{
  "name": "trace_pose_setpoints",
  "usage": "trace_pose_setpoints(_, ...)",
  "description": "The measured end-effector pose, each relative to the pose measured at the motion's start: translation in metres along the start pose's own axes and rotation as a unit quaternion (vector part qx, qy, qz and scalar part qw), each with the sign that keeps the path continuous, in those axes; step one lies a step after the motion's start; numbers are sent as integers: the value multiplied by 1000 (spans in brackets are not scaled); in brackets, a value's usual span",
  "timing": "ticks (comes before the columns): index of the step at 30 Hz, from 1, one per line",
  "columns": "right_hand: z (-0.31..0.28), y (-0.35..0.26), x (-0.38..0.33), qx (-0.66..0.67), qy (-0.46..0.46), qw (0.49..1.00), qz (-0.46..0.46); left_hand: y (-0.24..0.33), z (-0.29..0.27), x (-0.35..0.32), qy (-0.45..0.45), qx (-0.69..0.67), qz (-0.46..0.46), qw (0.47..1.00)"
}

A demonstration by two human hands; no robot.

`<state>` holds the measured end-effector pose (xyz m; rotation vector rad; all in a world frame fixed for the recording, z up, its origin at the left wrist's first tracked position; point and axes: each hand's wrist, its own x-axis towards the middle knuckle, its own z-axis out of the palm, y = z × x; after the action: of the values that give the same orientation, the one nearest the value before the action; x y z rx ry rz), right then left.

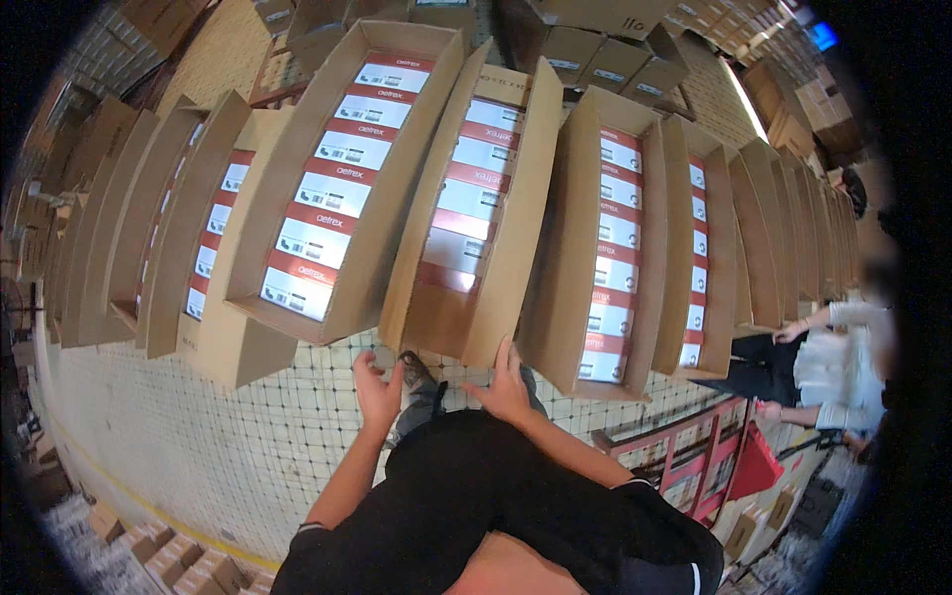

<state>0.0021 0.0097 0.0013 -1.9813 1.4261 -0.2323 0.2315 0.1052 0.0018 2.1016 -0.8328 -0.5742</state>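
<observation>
The pale floor (pixel 258 416) stretched below and around the middle carton (pixel 535 198), which stood directly in front of the person, within a long row of open cartons. A fuller-looking left-hand carton (pixel 387 198) stood just to its left, a right-hand carton (pixel 565 238) just to its right. To its right and nearer the person was a red cart (pixel 756 466), with a co-worker (pixel 838 362) beyond. The middle carton's long axis ran away from the person, its far end leaning a little right. Loading looked mostly done: red-and-white boxes (pixel 469 196) lined most of its length, their print upside down to the person. Its near end showed plain cardboard, though whether that was a gap or a folded flap could not be told. The long side flaps stood up, so closing was not yet done. The right hand (pixel 506 387) touched the carton's near right corner with extended fingers, not visibly gripping; the left hand (pixel 377 392), loosely open and holding nothing, was just short of its near left corner.
</observation>
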Motion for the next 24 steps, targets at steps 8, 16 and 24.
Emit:
trace_pose_setpoints(8, -2, 5, 25, -88, -13, 989, 120, -1, 5, 106, -221, 210, 103, 947)
trace_pose_setpoints(16, -155, -33, 70, -169, 33, 981, 85, 125, -30, 160, -223, 237, 228, 918)
trace_pose_setpoints(24, -360, -112, 223, -248, 34, 968, -31, 342, -36, 289, -107, 270, 307, 906)
